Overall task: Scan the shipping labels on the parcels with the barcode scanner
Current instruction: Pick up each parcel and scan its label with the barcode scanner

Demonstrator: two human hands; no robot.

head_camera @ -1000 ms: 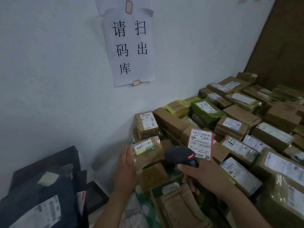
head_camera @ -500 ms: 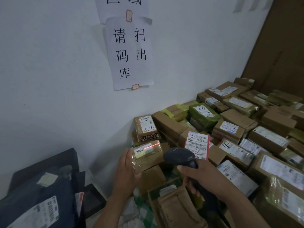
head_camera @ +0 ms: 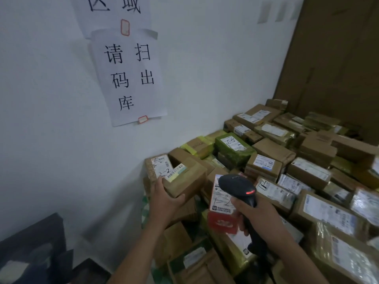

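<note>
So, nearest the camera the person's right hand (head_camera: 260, 215) is wrapped round the handle of the black handheld barcode scanner (head_camera: 238, 186), a red light glowing on its head. Just left, the left hand (head_camera: 166, 199) grips a small brown taped cardboard parcel (head_camera: 185, 178) from below, white barcode label (head_camera: 176, 171) facing up. Behind them spreads a heap of labelled cardboard parcels (head_camera: 307, 173), and a white paper sign with black characters (head_camera: 131, 76) hangs on the wall (head_camera: 51, 99).
</note>
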